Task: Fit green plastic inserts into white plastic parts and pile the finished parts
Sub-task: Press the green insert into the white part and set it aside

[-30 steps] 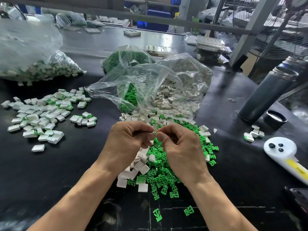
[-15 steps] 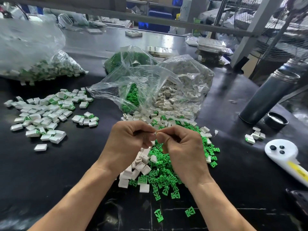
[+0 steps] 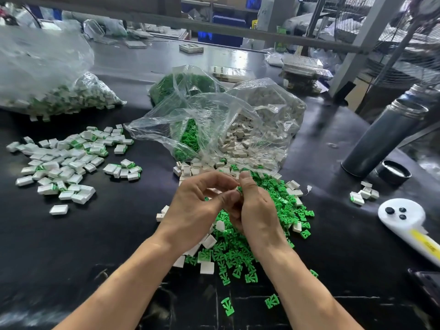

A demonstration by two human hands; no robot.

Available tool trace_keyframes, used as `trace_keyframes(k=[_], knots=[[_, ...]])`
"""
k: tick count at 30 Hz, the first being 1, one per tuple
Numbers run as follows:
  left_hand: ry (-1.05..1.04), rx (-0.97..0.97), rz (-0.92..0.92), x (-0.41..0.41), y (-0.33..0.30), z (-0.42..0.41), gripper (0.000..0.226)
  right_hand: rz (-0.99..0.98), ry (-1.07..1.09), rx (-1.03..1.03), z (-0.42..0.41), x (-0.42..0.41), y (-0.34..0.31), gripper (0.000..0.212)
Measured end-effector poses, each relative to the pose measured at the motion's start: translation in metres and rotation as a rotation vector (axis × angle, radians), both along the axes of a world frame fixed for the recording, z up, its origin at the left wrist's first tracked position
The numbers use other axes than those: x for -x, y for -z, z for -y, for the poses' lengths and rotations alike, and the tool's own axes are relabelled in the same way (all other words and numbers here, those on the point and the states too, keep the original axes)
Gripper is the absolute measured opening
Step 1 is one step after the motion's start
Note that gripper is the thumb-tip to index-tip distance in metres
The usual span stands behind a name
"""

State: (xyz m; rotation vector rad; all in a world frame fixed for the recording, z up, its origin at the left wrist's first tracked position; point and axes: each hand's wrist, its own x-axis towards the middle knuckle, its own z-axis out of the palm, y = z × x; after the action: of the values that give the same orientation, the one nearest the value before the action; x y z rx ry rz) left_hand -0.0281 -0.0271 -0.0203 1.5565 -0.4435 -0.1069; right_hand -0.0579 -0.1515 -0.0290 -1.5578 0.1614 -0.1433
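Behind both hands, clear bag (image 3: pixel 269 110) holds white parts (image 3: pixel 238 139).

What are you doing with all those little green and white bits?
A person's left hand and right hand are pinching a small piece together, green showing at the fingertips. Under them lies a heap of green inserts and white parts. Finished parts are piled on the left of the table.
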Motion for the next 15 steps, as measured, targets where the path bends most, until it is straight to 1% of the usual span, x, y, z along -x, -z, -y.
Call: trace_keyframes(k=[3, 6, 12, 15], knots=[[-0.004, -0.002, 0.0, 0.0039, 0.0017, 0.0033, 0.007, 0.024, 0.109, 0.126, -0.0001, -0.0031, 0.0025, 0.056], [-0.001, 0.013, -0.002, 0.0076, 0.0005, 0.0061, 0.007, 0.091, 0.154, 0.199, -0.0001, -0.003, 0.0017, 0.057], [-0.009, 0.048, -0.013, 0.01, 0.0007, 0.0068, 0.006, 0.113, 0.157, 0.2, 0.003, -0.0068, 0.0062, 0.057], [0.001, 0.067, -0.011, 0.0096, 0.0011, 0.0065, 0.007, 0.12, 0.148, 0.169, 0.0026, -0.0079, 0.0067, 0.055]])
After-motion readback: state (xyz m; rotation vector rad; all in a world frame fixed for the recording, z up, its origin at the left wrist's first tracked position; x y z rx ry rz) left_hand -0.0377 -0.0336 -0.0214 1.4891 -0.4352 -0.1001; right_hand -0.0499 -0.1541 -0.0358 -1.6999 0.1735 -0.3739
